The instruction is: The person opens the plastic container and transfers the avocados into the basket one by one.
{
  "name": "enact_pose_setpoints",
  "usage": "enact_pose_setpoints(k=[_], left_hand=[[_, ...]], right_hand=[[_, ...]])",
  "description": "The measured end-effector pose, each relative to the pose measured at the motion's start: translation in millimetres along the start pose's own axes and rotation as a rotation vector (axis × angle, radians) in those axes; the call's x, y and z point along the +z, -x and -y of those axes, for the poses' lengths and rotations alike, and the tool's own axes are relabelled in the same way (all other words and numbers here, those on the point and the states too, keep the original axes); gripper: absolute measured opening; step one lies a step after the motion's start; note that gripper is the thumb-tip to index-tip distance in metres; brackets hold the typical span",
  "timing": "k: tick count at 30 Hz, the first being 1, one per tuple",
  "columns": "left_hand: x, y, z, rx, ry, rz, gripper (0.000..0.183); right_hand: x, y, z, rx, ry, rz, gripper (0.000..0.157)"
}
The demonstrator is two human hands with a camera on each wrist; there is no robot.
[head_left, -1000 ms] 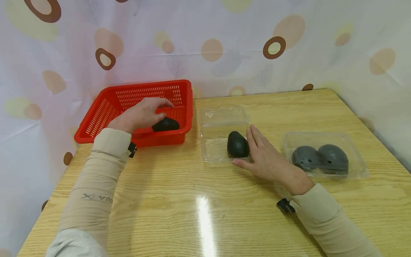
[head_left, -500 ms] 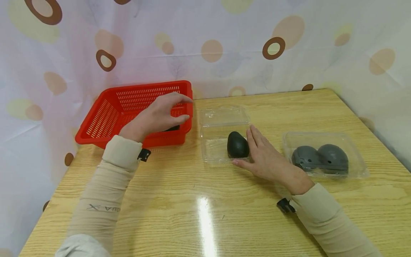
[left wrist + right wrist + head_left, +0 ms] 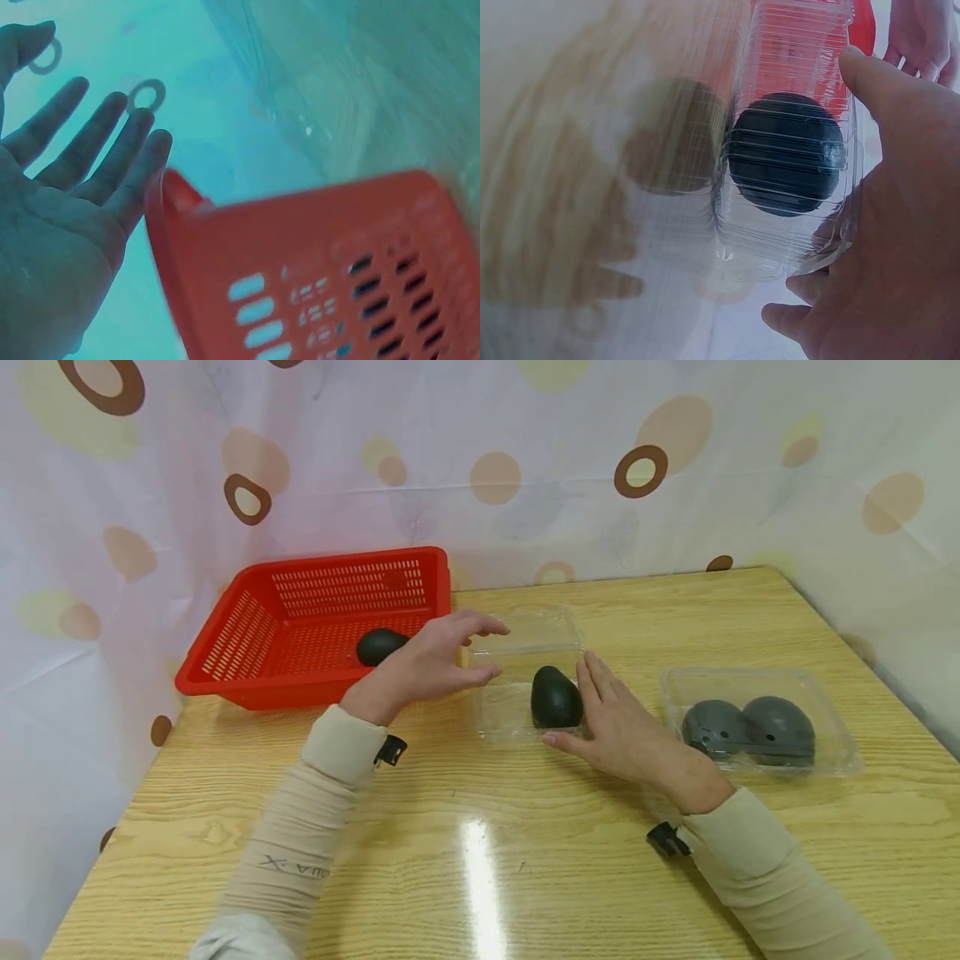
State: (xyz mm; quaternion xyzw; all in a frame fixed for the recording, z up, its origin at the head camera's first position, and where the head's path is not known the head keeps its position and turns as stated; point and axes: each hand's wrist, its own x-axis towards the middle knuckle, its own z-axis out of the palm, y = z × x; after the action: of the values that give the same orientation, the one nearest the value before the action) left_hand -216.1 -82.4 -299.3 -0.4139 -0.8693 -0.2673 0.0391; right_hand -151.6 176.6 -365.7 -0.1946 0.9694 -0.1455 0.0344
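My left hand (image 3: pixel 423 664) hovers between the basket's right side and the clear plastic box (image 3: pixel 498 706), thumb and fingers spread apart. Nothing lies in its palm in the left wrist view. One dark avocado (image 3: pixel 556 697) rests in the right part of the box, whose hinged lid (image 3: pixel 525 628) is laid back. My right hand (image 3: pixel 626 731) rests against the box's right end, fingers fairly straight along the side and thumb at the front edge. In the right wrist view the avocado (image 3: pixel 786 154) shows through the ribbed plastic. Another avocado (image 3: pixel 378 647) lies in the red basket (image 3: pixel 322 685).
At the right of the wooden table (image 3: pixel 420 860) stands a closed clear box (image 3: pixel 832 727) with two dark round fruits inside. A patterned curtain (image 3: pixel 510 468) hangs behind the table. The basket's slotted wall (image 3: pixel 322 300) is close to the left wrist camera.
My left hand has moved out of the red basket and to the right, up to the open box, leaving the avocado in the basket. The right hand and the boxes have stayed put.
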Motion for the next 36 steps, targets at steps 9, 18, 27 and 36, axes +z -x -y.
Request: enact_pose_setpoints(k=[9,18,27,36], left_hand=[[39.8,-8.6,-9.4,-0.03,0.075,0.069,0.049],[59.6,-8.7,-9.0,-0.121,0.041,0.155,0.055],[68.9,-15.2,-7.6,-0.169,0.031,0.249,0.059],[73.6,-22.5,-4.2,-0.146,0.045,0.278,0.061]], right_hand=[[2.2,-0.2,-0.1,-0.003,0.01,-0.019,0.106],[3.5,-0.8,0.3,-0.006,0.006,-0.007,0.107],[2.6,-0.7,0.3,-0.001,0.003,-0.007,0.107],[3.5,-1.2,1.1,-0.013,0.012,-0.012,0.107]])
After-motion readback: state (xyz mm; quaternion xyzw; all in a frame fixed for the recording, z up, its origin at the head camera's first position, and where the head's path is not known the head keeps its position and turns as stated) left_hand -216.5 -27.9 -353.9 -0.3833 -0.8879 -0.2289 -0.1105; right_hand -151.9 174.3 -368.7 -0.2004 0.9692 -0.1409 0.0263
